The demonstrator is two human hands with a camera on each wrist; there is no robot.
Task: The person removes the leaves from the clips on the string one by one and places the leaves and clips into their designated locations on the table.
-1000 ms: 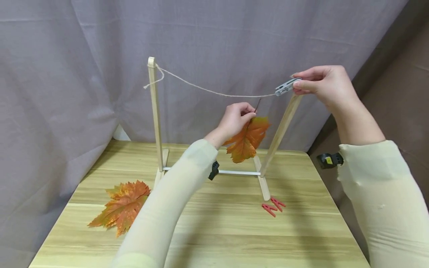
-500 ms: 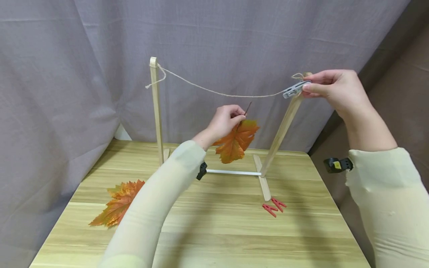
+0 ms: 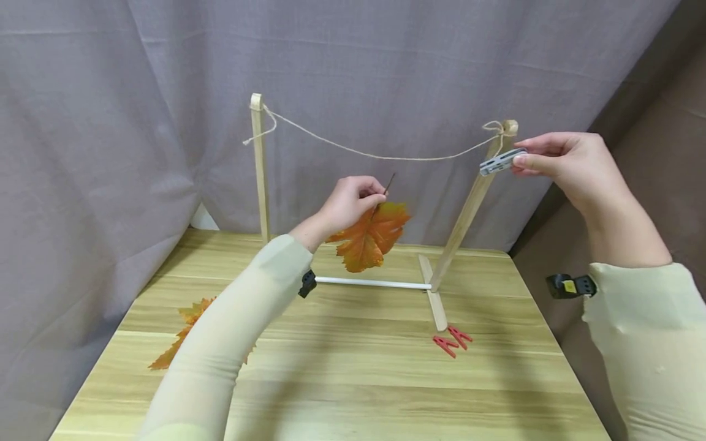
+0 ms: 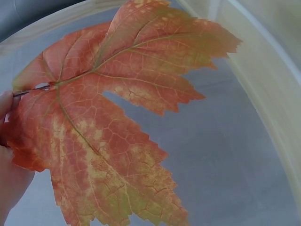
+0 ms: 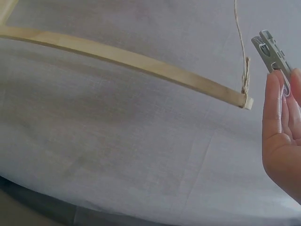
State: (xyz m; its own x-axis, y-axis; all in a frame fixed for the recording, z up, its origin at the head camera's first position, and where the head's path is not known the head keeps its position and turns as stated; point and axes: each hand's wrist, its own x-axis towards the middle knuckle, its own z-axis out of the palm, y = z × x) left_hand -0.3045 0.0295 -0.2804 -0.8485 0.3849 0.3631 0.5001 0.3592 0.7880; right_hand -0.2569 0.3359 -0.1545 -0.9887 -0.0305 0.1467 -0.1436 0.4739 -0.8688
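My left hand (image 3: 353,199) pinches the dark stem of an orange artificial maple leaf (image 3: 375,236), which hangs below the string. In the left wrist view the leaf (image 4: 99,108) fills much of the picture, and only fingertips show at the left edge. My right hand (image 3: 570,165) pinches a grey clothespin (image 3: 499,162) between thumb and fingers, in front of the right post in the head view. A thin string (image 3: 380,158) sags between two wooden posts. In the right wrist view the clothespin (image 5: 273,54) points up from the fingertips, apart from the string.
The stand has a left post (image 3: 259,171), a right post (image 3: 469,205) and a white crossbar (image 3: 375,282) low down. Two red clothespins (image 3: 452,340) lie by the right foot. More maple leaves (image 3: 173,349) lie on the wooden table (image 3: 397,392), partly hidden by my left sleeve.
My right hand has moved right and down, taking the grey clothespin away from the string. The left hand, with the leaf, has shifted left and slightly down.
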